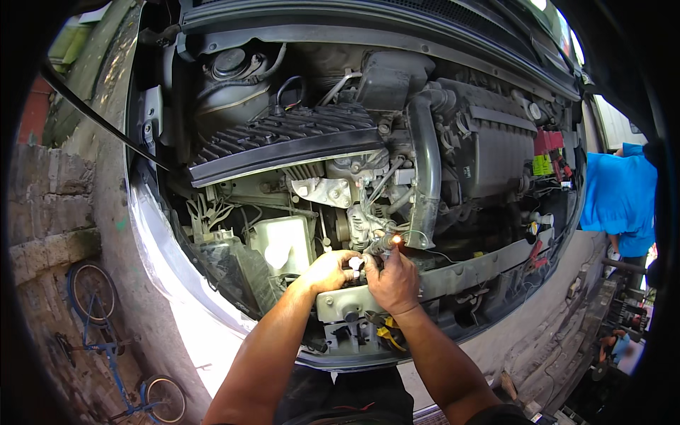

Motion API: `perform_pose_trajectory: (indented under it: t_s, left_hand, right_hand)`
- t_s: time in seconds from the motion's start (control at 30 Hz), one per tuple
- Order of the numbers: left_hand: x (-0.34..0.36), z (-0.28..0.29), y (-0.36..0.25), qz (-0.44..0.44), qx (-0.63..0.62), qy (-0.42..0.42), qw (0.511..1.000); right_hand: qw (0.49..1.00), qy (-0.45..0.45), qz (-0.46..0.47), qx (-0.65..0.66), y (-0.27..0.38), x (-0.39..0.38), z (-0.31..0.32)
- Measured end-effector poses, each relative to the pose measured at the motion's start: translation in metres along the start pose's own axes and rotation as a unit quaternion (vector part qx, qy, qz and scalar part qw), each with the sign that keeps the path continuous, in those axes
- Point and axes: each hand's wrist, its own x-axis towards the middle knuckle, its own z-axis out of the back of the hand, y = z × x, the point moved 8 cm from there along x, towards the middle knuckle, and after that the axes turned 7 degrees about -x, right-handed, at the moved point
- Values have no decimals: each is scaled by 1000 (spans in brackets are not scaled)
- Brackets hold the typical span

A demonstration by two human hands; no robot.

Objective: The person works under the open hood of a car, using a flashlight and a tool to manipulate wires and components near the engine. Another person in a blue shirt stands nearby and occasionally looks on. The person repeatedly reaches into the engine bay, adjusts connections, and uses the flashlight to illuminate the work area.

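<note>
Both of my hands work at the front of an open car engine bay, just behind the pale front crossbar (pixel 467 278). My right hand (pixel 397 283) is closed, its fingertips on a small lit bulb (pixel 396 240) that glows orange-white. A thin wire (pixel 435 253) runs off to the right beside it. Close by on the left, my left hand (pixel 329 271) is bent with its fingers drawn together near metal engine parts; what they grip is hidden. A pair of yellow-handled pliers (pixel 389 334) rests on the front of the car below my right hand.
A ribbed black box (pixel 290 138) sits behind my hands, beside a thick black air hose (pixel 425 163). The hood prop rod (pixel 106 124) slants in from the left. A blue bicycle (pixel 111 354) lies at lower left. Another person in a blue shirt (pixel 620 202) is at right.
</note>
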Motion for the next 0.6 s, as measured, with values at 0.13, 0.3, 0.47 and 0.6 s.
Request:
perform_pose_trajectory:
  t_s: [0.13,0.3,0.47,0.6]
  left_hand:
    - [7,5,-1,-36,6,1,999]
    - [6,8,-7,-74,30,-8,997]
    - [1,9,-15,-59,84,-12,995]
    - [-1,7,-23,-50,106,2,993]
  right_hand:
    - [1000,-18,-15,16,-6,3,-1]
    - [999,-15,-23,27,-7,3,0]
    - [997,-28,-38,66,-11,2,0]
    - [993,-37,-21,109,-11,-1,5]
